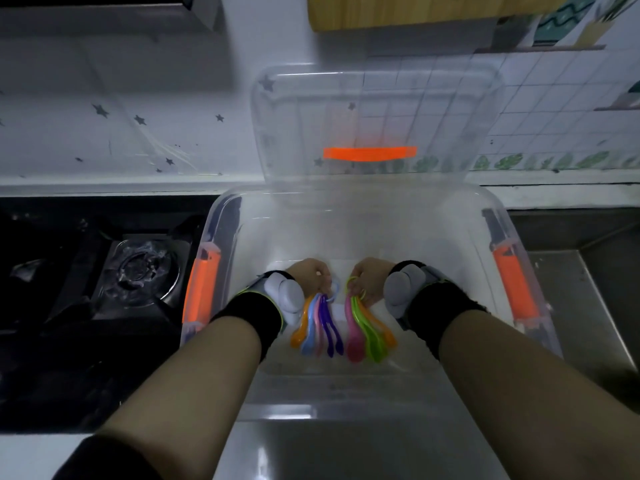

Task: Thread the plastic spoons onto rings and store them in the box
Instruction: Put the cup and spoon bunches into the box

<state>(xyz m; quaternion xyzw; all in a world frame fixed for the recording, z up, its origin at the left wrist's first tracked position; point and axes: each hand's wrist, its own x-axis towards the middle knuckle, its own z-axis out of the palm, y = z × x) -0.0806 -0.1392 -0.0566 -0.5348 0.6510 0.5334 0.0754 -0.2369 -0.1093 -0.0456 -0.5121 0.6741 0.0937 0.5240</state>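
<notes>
Both my hands reach down inside a clear plastic storage box (398, 216) with orange side latches. My left hand (310, 275) pinches a pale blue ring (335, 289) from which several spoons (320, 323) hang, orange, blue, pink and purple. My right hand (367, 277) pinches a green ring (352, 283) carrying another bunch of spoons (369, 332), pink, green and orange. Both bunches dangle side by side over the box floor. Whether their tips touch the floor I cannot tell.
The box's clear lid (374, 119) with an orange handle stands open against the tiled wall behind. A black gas stove (138, 268) lies to the left. A steel sink (581, 306) sits to the right. A wooden cabinet (415, 12) hangs above.
</notes>
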